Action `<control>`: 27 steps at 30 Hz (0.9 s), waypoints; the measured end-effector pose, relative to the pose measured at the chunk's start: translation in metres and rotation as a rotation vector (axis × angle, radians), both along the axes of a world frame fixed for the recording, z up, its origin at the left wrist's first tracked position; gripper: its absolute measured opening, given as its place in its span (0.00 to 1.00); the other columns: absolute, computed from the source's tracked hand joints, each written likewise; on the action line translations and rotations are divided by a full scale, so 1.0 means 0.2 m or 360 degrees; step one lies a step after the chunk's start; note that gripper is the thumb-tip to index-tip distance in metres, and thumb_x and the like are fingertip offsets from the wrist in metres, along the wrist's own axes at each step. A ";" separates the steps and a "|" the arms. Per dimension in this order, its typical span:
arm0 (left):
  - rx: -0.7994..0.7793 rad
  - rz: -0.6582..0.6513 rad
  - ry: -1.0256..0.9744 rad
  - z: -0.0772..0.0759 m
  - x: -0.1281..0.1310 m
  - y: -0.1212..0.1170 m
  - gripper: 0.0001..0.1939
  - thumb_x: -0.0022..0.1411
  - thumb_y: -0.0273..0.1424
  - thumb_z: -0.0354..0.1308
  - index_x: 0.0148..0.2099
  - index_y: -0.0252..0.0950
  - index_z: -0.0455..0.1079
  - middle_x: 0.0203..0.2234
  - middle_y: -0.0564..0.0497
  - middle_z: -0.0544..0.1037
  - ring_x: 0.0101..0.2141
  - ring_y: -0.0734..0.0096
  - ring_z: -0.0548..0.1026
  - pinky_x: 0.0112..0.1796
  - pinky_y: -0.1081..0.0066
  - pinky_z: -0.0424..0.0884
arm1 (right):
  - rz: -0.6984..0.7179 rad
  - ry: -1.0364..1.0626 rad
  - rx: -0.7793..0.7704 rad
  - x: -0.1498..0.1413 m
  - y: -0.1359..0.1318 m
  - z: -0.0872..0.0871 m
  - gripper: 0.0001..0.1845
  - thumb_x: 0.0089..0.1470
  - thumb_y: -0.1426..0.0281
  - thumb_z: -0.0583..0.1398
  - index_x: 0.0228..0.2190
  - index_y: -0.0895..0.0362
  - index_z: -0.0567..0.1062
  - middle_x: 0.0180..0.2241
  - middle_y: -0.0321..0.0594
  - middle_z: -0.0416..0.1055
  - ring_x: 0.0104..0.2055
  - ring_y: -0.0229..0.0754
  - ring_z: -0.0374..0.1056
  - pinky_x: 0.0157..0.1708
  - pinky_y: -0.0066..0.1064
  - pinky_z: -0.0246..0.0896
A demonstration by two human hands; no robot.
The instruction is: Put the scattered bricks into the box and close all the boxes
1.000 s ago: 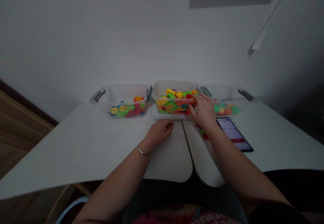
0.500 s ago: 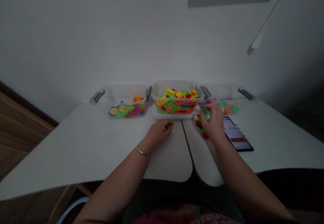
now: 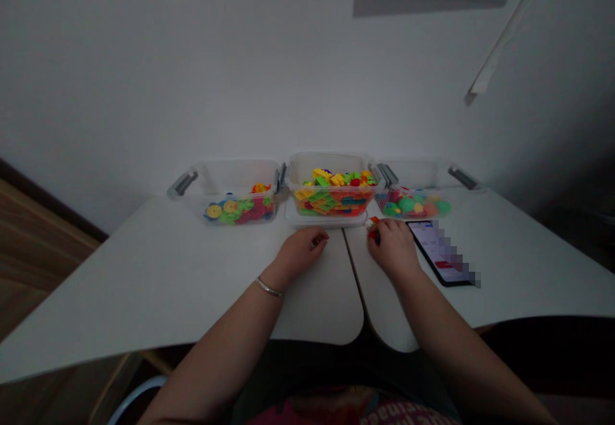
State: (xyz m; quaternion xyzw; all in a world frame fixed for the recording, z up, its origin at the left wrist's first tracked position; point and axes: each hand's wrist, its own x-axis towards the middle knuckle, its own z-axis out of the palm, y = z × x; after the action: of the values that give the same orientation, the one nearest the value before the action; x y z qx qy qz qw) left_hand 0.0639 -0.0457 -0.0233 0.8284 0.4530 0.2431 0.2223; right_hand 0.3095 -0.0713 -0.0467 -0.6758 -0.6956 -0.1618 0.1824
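My left hand [image 3: 300, 250] rests on the white table with its fingers loosely curled and nothing seen in them. To the right of the table's seam, my right hand [image 3: 394, 245] is closed over a small row of coloured toy blocks [image 3: 373, 223]. Only a white and red end of the row shows past the fingers; the rest is hidden under the palm. Just beyond both hands, a clear plastic box [image 3: 336, 200] of yellow, green, red and blue building blocks stands on a white lid [image 3: 327, 221].
Left of the middle box is a clear box [image 3: 243, 210] of gears and flower-shaped pieces. A third clear box [image 3: 423, 204] on the right holds round coloured pieces. A phone [image 3: 439, 255] lies beside my right hand. The wall [image 3: 240, 79] rises behind the boxes.
My right hand has come from the middle box's right edge, back and down to the row of blocks on the table, and closed over it. My left hand stays put.
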 end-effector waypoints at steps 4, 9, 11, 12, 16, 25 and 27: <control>0.0017 -0.0030 0.0021 0.00 0.00 0.00 0.09 0.63 0.31 0.53 0.42 0.36 0.73 0.37 0.48 0.80 0.35 0.66 0.76 0.38 0.68 0.69 | 0.0064 -0.0003 0.0029 -0.01 0.00 0.01 0.10 0.54 0.71 0.59 0.36 0.60 0.78 0.38 0.49 0.76 0.43 0.54 0.64 0.48 0.42 0.57; 0.0013 -0.0021 0.0036 0.00 0.00 0.00 0.09 0.63 0.31 0.53 0.41 0.36 0.73 0.36 0.48 0.80 0.34 0.67 0.75 0.36 0.69 0.69 | 0.0119 0.0009 0.0061 -0.02 -0.01 0.01 0.10 0.54 0.70 0.60 0.36 0.58 0.80 0.36 0.46 0.77 0.42 0.53 0.66 0.52 0.45 0.55; 0.0008 -0.0030 0.0043 0.00 0.00 0.00 0.09 0.63 0.31 0.53 0.41 0.36 0.73 0.35 0.48 0.80 0.33 0.67 0.75 0.36 0.69 0.69 | 0.0140 0.0022 0.0063 -0.02 -0.01 0.01 0.10 0.54 0.70 0.60 0.36 0.58 0.80 0.36 0.45 0.78 0.42 0.52 0.67 0.56 0.46 0.53; 0.0009 -0.0041 0.0045 0.00 0.00 0.00 0.09 0.63 0.31 0.53 0.41 0.35 0.73 0.35 0.48 0.80 0.33 0.67 0.75 0.36 0.69 0.69 | 0.0155 0.0025 0.0048 -0.02 -0.01 0.00 0.10 0.54 0.70 0.60 0.36 0.58 0.80 0.36 0.45 0.78 0.42 0.52 0.68 0.57 0.46 0.52; -0.0011 -0.0084 0.0033 0.00 0.00 0.00 0.09 0.63 0.30 0.53 0.40 0.35 0.73 0.35 0.47 0.80 0.34 0.66 0.75 0.37 0.68 0.69 | 0.0238 0.0037 -0.0047 -0.03 0.00 0.00 0.10 0.54 0.69 0.61 0.38 0.59 0.79 0.36 0.46 0.78 0.42 0.52 0.69 0.57 0.45 0.53; -0.0268 -0.0205 -0.0376 -0.02 0.02 0.01 0.08 0.60 0.30 0.56 0.41 0.35 0.73 0.35 0.49 0.79 0.35 0.69 0.75 0.37 0.69 0.71 | 0.0479 0.0455 0.0134 -0.09 -0.02 0.03 0.09 0.55 0.68 0.62 0.39 0.57 0.77 0.37 0.45 0.77 0.42 0.51 0.70 0.45 0.42 0.63; -0.0344 -0.0215 -0.0478 -0.03 0.03 0.02 0.09 0.61 0.31 0.57 0.42 0.35 0.73 0.37 0.48 0.79 0.36 0.69 0.75 0.39 0.69 0.71 | 0.0608 0.0597 0.0174 -0.12 -0.03 0.03 0.08 0.55 0.67 0.62 0.38 0.55 0.76 0.36 0.43 0.77 0.40 0.49 0.70 0.42 0.40 0.65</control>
State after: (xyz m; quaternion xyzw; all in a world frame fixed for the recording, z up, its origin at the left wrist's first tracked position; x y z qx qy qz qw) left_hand 0.0702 -0.0424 -0.0288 0.7826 0.3816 0.2987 0.3908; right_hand 0.2851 -0.0780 -0.0406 -0.5397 -0.7546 -0.0337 0.3716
